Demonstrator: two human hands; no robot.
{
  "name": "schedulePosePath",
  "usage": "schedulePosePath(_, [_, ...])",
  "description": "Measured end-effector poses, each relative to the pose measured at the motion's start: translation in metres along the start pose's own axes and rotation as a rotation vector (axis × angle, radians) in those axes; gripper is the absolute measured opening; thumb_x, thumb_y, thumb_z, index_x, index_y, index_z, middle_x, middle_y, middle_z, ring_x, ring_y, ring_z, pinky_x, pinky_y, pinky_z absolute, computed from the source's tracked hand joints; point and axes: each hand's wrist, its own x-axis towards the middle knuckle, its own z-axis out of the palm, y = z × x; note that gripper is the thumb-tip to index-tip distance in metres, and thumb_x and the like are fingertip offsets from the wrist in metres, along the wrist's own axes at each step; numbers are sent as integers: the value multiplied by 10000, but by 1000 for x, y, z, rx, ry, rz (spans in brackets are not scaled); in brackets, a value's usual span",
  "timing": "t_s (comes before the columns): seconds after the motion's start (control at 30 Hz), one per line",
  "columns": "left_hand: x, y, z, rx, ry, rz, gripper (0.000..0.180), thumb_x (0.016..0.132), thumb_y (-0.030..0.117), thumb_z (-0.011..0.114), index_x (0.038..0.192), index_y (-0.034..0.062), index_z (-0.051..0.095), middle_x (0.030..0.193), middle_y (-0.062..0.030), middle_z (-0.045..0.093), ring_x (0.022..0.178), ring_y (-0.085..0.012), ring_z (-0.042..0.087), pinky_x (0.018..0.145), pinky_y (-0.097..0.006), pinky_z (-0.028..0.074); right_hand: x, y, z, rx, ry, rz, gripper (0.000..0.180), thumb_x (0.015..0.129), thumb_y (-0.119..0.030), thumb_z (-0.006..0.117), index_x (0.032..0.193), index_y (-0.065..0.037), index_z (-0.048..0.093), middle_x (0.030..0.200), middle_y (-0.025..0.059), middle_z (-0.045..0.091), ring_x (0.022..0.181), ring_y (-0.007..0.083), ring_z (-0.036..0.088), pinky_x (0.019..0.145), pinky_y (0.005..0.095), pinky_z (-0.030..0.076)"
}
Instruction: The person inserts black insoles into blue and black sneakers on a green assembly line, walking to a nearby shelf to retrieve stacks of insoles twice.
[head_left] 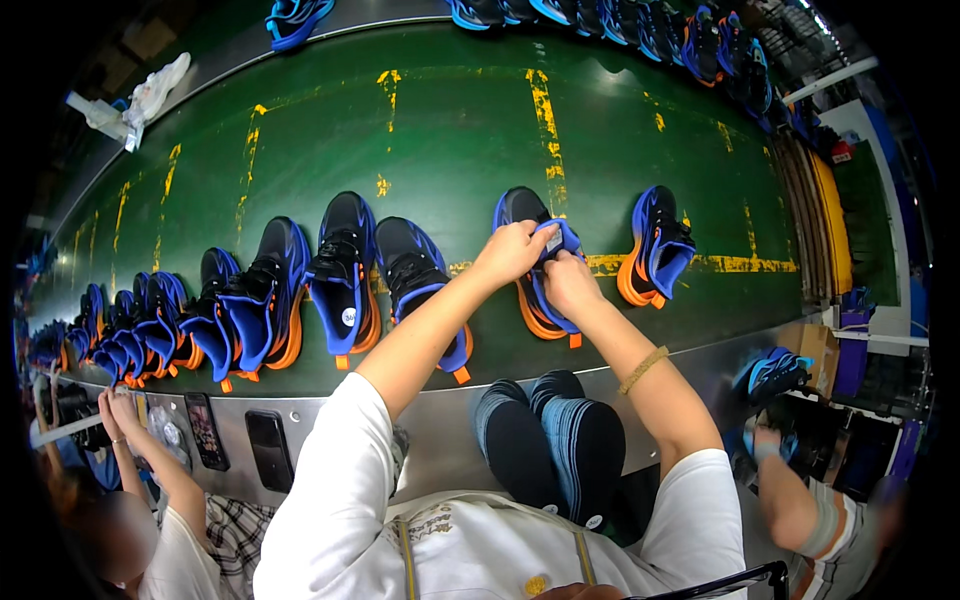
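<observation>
A black and blue sneaker [520, 204] with an orange sole stands on the green work surface in front of me, its toe pointing away. Pinched in my left hand [512, 252] is the raised blue tongue of this sneaker. My right hand [572, 288] has its fingers curled at the shoe's opening; whatever they grip there is hidden. To the right stands another sneaker [655, 245] of the same kind, apart from my hands. A further sneaker [415, 270] is just left, partly behind my left forearm.
Several matching sneakers [265, 300] line the surface leftward. Two stacks of blue-black insoles [585, 450] rest at the metal edge [440, 412] before me. Two phones [268, 450] lie left of them. Co-workers' arms [160, 455] show at left and right. More shoes [620, 22] stand along the far side.
</observation>
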Motion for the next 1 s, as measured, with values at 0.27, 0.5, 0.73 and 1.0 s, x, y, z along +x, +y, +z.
schedulePosePath(0.27, [-5, -4, 2, 65, -56, 32, 469, 848, 401, 487, 774, -55, 563, 720, -255, 574, 703, -385, 570, 645, -414, 442, 9, -9, -28, 95, -399, 16, 163, 695, -128, 531, 740, -25, 649, 789, 188, 615, 800, 306, 601, 735, 400, 476])
schedulePosePath(0.5, [-3, -3, 7, 55, -60, -4, 481, 850, 409, 478, 767, -58, 559, 707, -242, 576, 696, -361, 579, 634, -397, 442, -4, 10, 4, -17, -309, -60, 186, 725, -138, 521, 810, -13, 628, 860, 188, 586, 826, 323, 568, 755, 405, 455])
schedulePosePath(0.73, [-3, -10, 7, 44, -60, -13, 480, 849, 415, 482, 787, -54, 562, 649, -195, 566, 624, -281, 571, 592, -364, 443, -4, -1, -3, -120, -446, -86, 250, 784, -207, 480, 938, -86, 634, 1045, 169, 502, 990, 307, 472, 872, 387, 379])
schedulePosePath(1.0, [-10, -5, 10, -40, -77, -73, 465, 841, 416, 494, 801, -42, 559, 621, -162, 548, 592, -228, 548, 565, -345, 428, 19, -15, -1, -468, -714, -210, 312, 772, -148, 504, 1046, -29, 595, 1135, 152, 525, 1046, 296, 485, 927, 361, 357])
